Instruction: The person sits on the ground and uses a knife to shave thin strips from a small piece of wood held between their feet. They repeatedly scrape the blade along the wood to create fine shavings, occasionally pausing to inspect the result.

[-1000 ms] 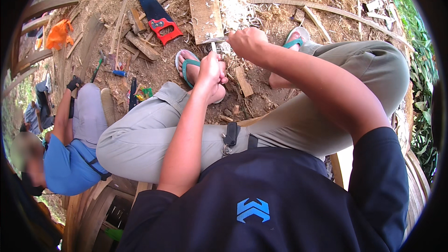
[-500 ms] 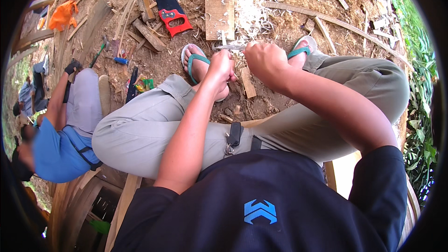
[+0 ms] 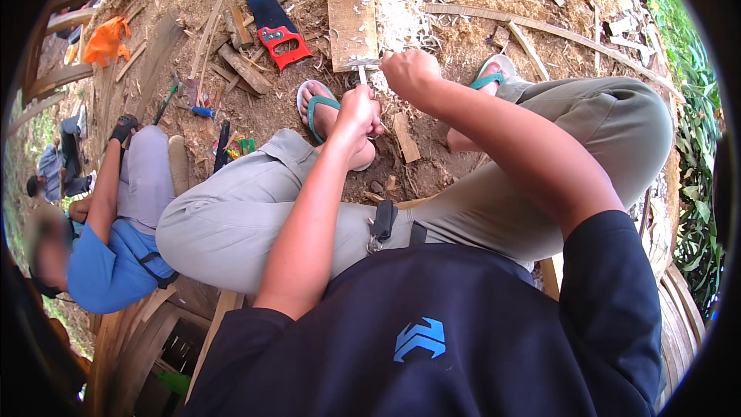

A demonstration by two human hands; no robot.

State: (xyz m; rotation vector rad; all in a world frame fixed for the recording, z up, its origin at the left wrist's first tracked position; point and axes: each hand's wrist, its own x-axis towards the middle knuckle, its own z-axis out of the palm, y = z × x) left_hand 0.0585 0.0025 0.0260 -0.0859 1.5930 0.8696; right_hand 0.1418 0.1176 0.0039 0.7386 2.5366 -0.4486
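A thin pale stick [image 3: 362, 75] points away from the left hand [image 3: 358, 112], which is closed around its near part, between the person's 2 sandalled feet [image 3: 324, 114]. A knife [image 3: 356, 63] lies across the stick near its far end; its handle is hidden inside the right hand [image 3: 411, 73], closed in a fist just to the right. The step in hand looks like whittling; the next stroke seems to call for a firm hold on the stick and a blade kept clear of the left hand. At the blade is the near end of a wooden board [image 3: 353, 19]; contact is hard to tell. White shavings [image 3: 405, 8] lie right of the board, a red-handled saw [image 3: 268, 11] left. Farther left is a co-worker in a blue shirt [image 3: 120, 266].
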